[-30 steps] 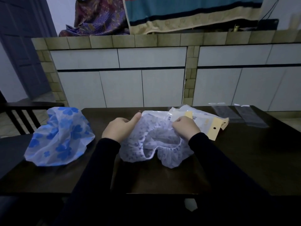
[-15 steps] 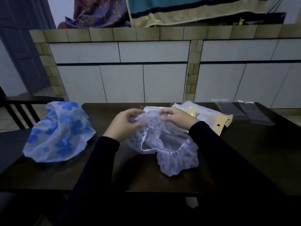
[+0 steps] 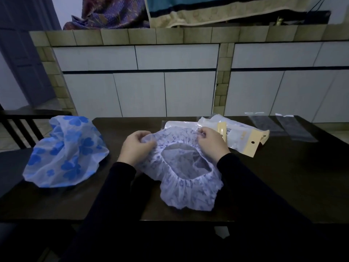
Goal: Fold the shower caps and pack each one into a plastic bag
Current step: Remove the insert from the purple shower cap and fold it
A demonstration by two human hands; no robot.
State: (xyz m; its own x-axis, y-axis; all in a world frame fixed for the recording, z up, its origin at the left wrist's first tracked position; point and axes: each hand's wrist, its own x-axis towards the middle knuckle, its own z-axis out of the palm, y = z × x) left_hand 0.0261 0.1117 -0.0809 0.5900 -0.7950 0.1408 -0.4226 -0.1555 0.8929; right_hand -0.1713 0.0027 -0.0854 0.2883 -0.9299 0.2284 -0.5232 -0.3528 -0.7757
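Observation:
A pale shower cap with small purple print [image 3: 186, 190] lies on the dark table [image 3: 283, 186] in front of me, its elastic opening facing up. My left hand [image 3: 135, 147] pinches the cap's far left edge. At the far right edge, my right hand [image 3: 211, 141] grips the cap's rim. A second shower cap, white with big blue flowers [image 3: 66, 152], sits crumpled at the table's left end. Two clear plastic bags [image 3: 264, 123] [image 3: 296, 130] lie flat at the far right.
Behind the cap lie two retail packets with yellow card headers [image 3: 243, 138]. A dark chair [image 3: 20, 127] stands at the left. White cabinet doors and a tiled counter [image 3: 170, 35] with draped cloths fill the background beyond the table.
The cap has been spread wider and turned so its elastic opening faces up. Both hands moved apart along the far rim, and the camera came closer.

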